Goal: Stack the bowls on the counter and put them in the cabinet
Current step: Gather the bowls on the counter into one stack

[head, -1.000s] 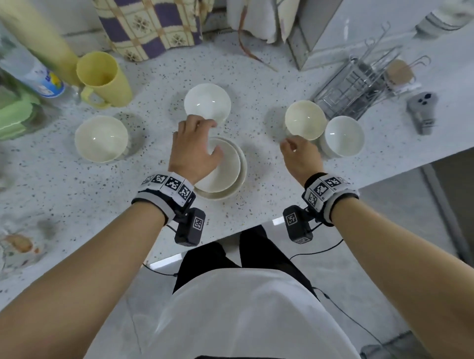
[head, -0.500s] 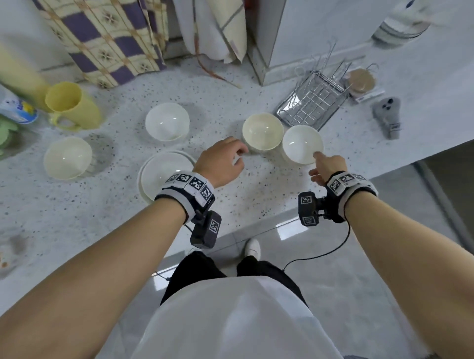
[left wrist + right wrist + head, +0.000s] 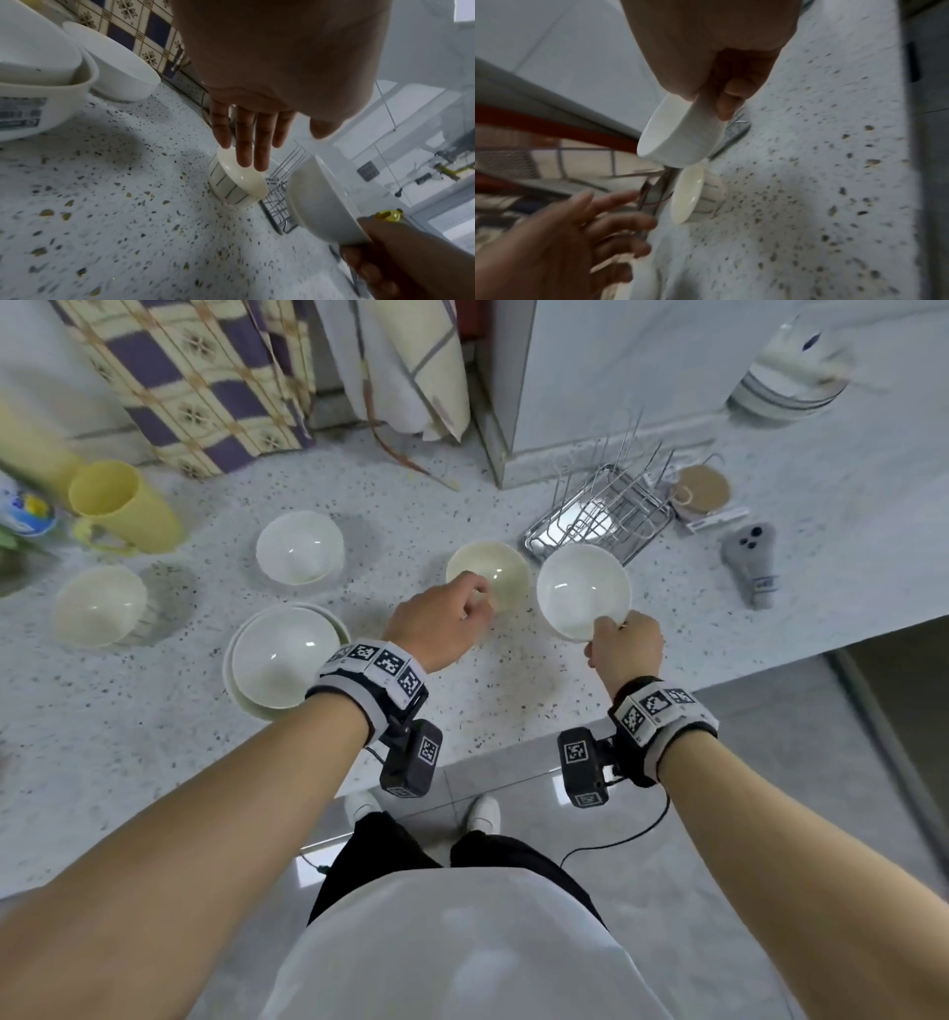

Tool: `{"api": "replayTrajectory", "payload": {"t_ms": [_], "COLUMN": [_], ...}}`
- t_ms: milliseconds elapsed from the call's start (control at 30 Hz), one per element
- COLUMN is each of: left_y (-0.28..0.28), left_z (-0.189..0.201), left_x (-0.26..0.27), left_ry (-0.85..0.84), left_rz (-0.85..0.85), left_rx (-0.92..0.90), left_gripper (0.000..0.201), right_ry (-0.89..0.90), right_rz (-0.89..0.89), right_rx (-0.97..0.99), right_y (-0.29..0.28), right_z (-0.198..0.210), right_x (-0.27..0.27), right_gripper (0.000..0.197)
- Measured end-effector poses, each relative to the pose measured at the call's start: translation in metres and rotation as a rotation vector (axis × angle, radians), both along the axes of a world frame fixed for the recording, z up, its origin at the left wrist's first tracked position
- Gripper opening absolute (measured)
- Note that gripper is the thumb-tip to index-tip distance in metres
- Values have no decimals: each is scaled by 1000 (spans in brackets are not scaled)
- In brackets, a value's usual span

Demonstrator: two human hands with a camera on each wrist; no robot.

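Head view | right hand (image 3: 624, 643) pinches white bowl (image 3: 583, 590) rim, lifted, tilted | left hand (image 3: 436, 624) fingers (image 3: 244, 146) straight, empty, over cream bowl (image 3: 488, 575) on desk (image 3: 513, 680), just left of lifted bowl | left hand nearer

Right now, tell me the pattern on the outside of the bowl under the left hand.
Cream bowl with thin dark vertical stripes, clearest in the left wrist view.

Six bowls show in all: a nested stack of two (image 3: 280, 660) near the counter's (image 3: 513, 690) front edge, one white bowl (image 3: 300, 554) behind it, a cream bowl (image 3: 97, 606) toward the left edge, a striped cream bowl (image 3: 500, 572) mid-counter, and one white bowl (image 3: 583, 590) lifted off it. One yellow mug (image 3: 120, 505) stands at the back left. One wire rack (image 3: 601, 518) sits toward the back right
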State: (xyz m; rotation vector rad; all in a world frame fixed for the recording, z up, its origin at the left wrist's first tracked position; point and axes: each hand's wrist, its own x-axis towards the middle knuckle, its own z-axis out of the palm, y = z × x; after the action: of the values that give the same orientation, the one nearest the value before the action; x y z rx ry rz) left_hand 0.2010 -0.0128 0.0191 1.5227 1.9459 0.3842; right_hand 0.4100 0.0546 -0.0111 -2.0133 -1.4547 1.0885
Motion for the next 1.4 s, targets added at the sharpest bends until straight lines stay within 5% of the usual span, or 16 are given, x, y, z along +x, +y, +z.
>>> {"api": "replayTrajectory", "payload": {"t_ms": [133,367,533,767,1200,1400], "left_y": [-5,-34,-30,-6,4,3], "left_z": [8,16,10,-19,-53,-63], "left_x": [-19,-109,-191,-269,-290,-290], "left_ry": [-91,13,55,33,157,-58], "left_rz": [146,380,361,321,192,239], "left_rx": [60,35,-10,-129,-189,-204], "left_gripper": [48,45,44,53,59,53], "right_ry": [51,47,-2,-207,-414,-359], "right_rz": [203,548,683,886,865,822], "right_rx": [92,52,42,51,37,-59], "right_y": [-5,-21,-8,25,29,30], "right_z": [19,31,30,10,-11,-11], "right_x": [-49,-160,-236,-315,-338,-341], "right_gripper": [31,37,23,39,45,40]}}
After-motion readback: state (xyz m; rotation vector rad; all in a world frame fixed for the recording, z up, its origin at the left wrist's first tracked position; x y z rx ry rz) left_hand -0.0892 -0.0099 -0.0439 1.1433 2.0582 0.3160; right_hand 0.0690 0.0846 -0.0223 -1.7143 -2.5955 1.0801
